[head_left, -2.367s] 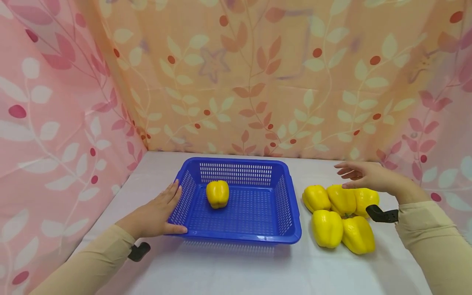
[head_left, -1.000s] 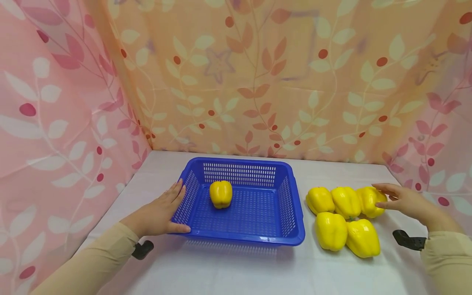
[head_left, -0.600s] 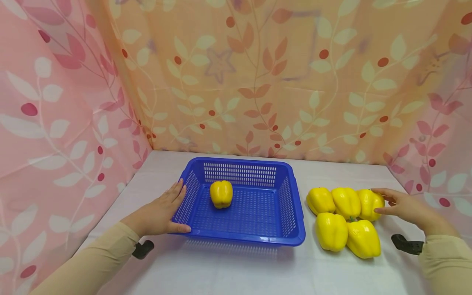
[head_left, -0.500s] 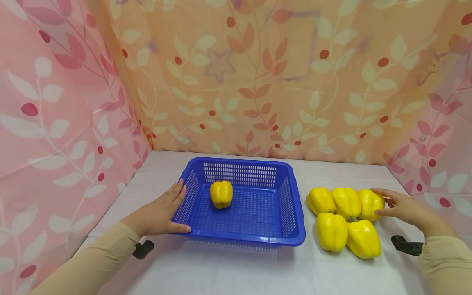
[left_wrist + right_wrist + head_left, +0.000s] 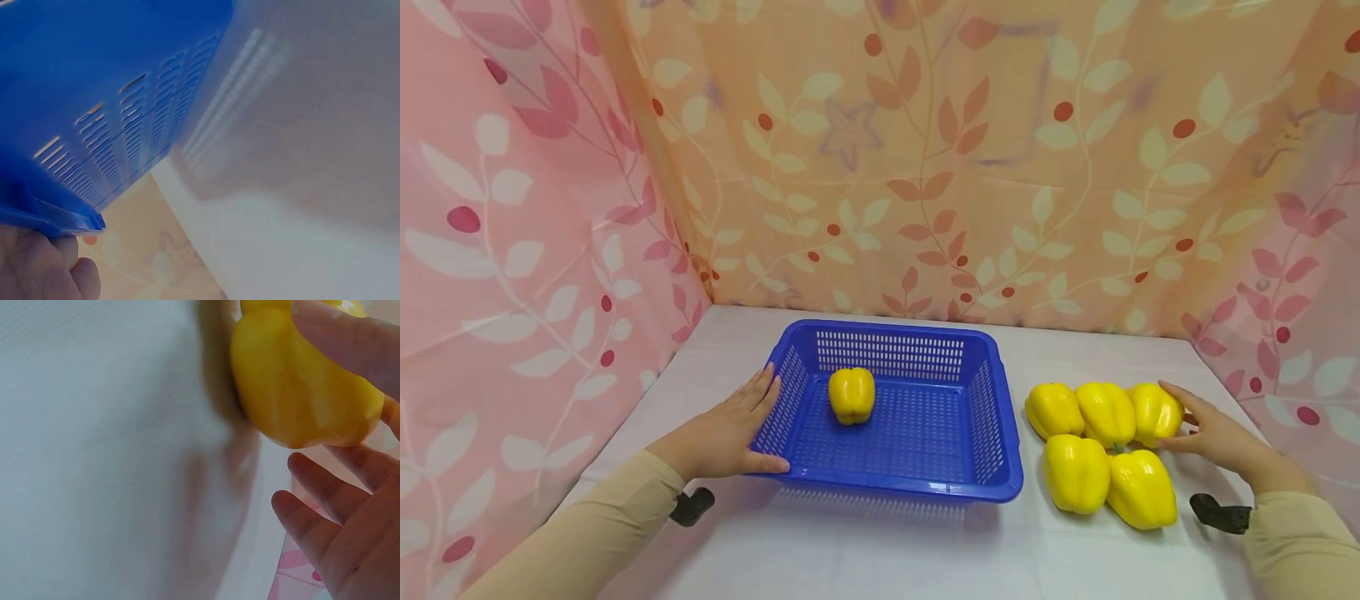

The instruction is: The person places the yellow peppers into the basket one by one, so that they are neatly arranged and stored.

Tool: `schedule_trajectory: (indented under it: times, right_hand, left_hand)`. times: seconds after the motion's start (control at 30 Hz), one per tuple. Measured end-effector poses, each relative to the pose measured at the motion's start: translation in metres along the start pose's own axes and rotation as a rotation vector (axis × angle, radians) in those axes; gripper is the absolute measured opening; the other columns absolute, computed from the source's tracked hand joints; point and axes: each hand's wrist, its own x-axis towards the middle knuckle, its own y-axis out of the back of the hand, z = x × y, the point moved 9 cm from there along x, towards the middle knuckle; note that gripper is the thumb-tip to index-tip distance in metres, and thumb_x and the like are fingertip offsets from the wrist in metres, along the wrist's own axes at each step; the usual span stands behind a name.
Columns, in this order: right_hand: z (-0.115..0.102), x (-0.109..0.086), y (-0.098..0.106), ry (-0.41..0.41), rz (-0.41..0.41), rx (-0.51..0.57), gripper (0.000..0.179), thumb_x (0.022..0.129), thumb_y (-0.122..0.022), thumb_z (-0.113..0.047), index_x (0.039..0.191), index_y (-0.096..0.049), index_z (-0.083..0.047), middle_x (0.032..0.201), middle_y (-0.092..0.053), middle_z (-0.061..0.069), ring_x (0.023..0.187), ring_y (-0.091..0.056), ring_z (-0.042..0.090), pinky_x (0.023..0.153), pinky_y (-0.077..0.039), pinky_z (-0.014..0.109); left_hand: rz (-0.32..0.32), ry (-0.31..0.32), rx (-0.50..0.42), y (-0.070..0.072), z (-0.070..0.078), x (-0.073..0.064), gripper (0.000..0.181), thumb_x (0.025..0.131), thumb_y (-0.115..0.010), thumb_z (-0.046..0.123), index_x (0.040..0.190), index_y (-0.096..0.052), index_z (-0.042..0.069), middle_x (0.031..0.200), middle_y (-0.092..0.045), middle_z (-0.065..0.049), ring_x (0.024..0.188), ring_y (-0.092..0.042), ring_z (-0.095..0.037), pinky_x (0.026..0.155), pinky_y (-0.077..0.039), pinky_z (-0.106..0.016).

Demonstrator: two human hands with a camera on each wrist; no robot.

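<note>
My left hand (image 5: 722,429) rests on the left end of a blue plastic basket (image 5: 895,482), its fingers extended along the side rim and its thumb on the front corner. One yellow bell pepper (image 5: 852,396) sits inside the basket, left of the middle. To the right, my right hand (image 5: 1217,433) holds the rightmost back yellow bell pepper (image 5: 1157,408) between thumb and index finger. In the right wrist view the thumb (image 5: 350,340) lies across this pepper (image 5: 300,387), while other fingers stand apart from it. The pepper appears to remain on the table.
More yellow bell peppers stand close together: two in the back row, a left one (image 5: 1054,410) and a middle one (image 5: 1107,414), and two in front (image 5: 1077,473), (image 5: 1142,489). A white cloth covers the table (image 5: 850,550). Patterned curtains (image 5: 940,167) enclose the back and sides.
My right hand came down from above the peppers to the right side of the rightmost back one, and its thumb moved lower on the front. My left hand stayed on the basket.
</note>
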Motion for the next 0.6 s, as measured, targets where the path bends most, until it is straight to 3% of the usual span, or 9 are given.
schedule_trajectory:
  times: [0.23,0.6]
  right_hand:
    - [0.0064,0.0037,-0.0031,-0.001,0.013,0.032,0.102,0.078,-0.071,-0.031,0.146,0.001,-0.005,0.14,-0.011,0.038,0.115,-0.025,0.057,0.086,-0.03,0.069]
    - [0.0086,0.0016,-0.0019,-0.025,0.028,0.007,0.106,0.076,-0.073,-0.033,0.143,0.001,0.005,0.134,-0.018,0.039,0.112,-0.032,0.054,0.088,-0.036,0.062]
  left_hand:
    - [-0.007,-0.001,-0.003,0.0007,0.0009,0.0,0.12,0.066,-0.043,0.082,0.144,-0.011,-0.003,0.152,0.0,-0.02,0.138,-0.005,-0.037,0.109,-0.016,-0.05]
    - [-0.013,0.0,-0.008,0.0018,0.0019,-0.0004,0.119,0.067,-0.045,0.081,0.144,-0.012,-0.004,0.152,0.0,-0.02,0.138,-0.005,-0.037,0.109,-0.017,-0.049]
